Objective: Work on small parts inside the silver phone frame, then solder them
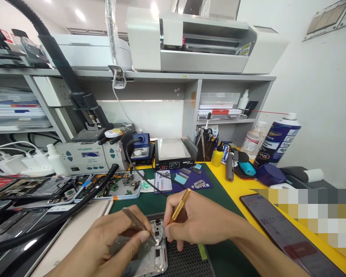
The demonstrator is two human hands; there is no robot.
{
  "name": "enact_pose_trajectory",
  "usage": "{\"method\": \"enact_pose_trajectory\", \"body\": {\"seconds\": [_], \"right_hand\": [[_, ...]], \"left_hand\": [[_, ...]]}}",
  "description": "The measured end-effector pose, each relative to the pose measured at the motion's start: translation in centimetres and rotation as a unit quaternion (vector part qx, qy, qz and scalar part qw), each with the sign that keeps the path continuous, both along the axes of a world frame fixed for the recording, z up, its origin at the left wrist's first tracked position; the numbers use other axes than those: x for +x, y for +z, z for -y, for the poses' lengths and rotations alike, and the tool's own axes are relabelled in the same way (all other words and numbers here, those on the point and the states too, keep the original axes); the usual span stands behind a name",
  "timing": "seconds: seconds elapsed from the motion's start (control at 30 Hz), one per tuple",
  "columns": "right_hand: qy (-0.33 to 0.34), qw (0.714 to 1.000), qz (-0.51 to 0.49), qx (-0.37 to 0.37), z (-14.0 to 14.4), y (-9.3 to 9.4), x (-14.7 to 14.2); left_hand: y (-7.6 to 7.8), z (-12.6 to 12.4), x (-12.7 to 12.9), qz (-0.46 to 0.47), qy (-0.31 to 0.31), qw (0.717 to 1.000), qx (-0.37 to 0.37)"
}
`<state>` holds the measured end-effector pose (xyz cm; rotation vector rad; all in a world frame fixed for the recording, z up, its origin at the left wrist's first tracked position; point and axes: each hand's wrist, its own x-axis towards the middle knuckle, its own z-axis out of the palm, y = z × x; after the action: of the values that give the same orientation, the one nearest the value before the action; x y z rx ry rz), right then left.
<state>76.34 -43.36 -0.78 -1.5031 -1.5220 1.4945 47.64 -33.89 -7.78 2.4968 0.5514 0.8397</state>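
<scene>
A phone frame (pixel 161 265) with its inner side up lies on the black honeycomb mat (pixel 187 265). My left hand (pixel 109 238) pinches metal tweezers (pixel 134 220), their tips down at small parts along the frame's right side. My right hand (pixel 193 219) holds a slim gold-handled tool (pixel 181 206) like a pen, its lower end beside the tweezer tips. Fingers partly hide that end, so I cannot tell its shape. My left fingers cover part of the frame.
Left are a tray of small circuit parts (pixel 123 184), phones (pixel 66 238) and a black hose (pixel 83 207). A hot plate (pixel 173 152) stands behind the hands. To the right lie a phone showing a timer (pixel 276 227) and a spray can (pixel 278 140). A yellow-green strip (pixel 202 252) lies on the mat.
</scene>
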Motion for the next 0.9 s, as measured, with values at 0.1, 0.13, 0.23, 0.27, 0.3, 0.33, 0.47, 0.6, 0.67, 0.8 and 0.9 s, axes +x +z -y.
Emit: {"method": "enact_pose_trajectory", "body": {"seconds": [0.1, 0.13, 0.23, 0.27, 0.3, 0.33, 0.47, 0.6, 0.67, 0.8, 0.9], "right_hand": [[-0.005, 1.000, 0.002, 0.001, 0.1, -0.1, 0.0], [-0.006, 1.000, 0.001, 0.004, 0.1, -0.2, 0.0], [-0.009, 1.000, -0.003, 0.016, 0.1, -0.5, -0.2], [-0.011, 1.000, -0.001, 0.019, 0.1, -0.6, -0.2], [-0.014, 1.000, 0.003, 0.021, 0.1, -0.7, -0.3], [-0.018, 1.000, 0.009, 0.022, 0.1, -0.7, -0.4], [-0.028, 0.999, 0.023, 0.021, 0.2, -0.5, -0.7], [-0.027, 0.999, 0.032, 0.028, 0.5, -0.3, -0.8], [-0.024, 0.999, 0.036, 0.032, 0.6, -0.2, -0.8], [-0.020, 0.998, 0.041, 0.037, 0.7, 0.0, -1.0], [-0.020, 0.998, 0.042, 0.033, 0.7, 0.2, -1.0]], "left_hand": [[-0.8, 0.0, -0.8, -0.035, -0.001, 0.999, -0.027], [-1.1, 0.0, -1.0, -0.047, 0.005, 0.998, -0.038], [-1.1, 0.1, -0.9, -0.036, 0.012, 0.998, -0.059], [-0.8, 0.2, -0.6, -0.017, -0.001, 0.998, -0.056], [-0.4, 0.2, -0.3, -0.005, -0.016, 0.998, -0.057], [0.1, 0.3, 0.1, 0.016, -0.037, 0.998, -0.053], [1.6, 0.5, 1.1, 0.039, -0.061, 0.996, -0.054], [2.0, 0.6, 1.3, 0.035, -0.055, 0.996, -0.064], [1.9, 0.6, 1.2, 0.037, -0.056, 0.995, -0.070], [1.7, 0.6, 0.9, 0.029, -0.052, 0.995, -0.077], [1.6, 0.5, 0.8, 0.029, -0.056, 0.995, -0.079]]}}
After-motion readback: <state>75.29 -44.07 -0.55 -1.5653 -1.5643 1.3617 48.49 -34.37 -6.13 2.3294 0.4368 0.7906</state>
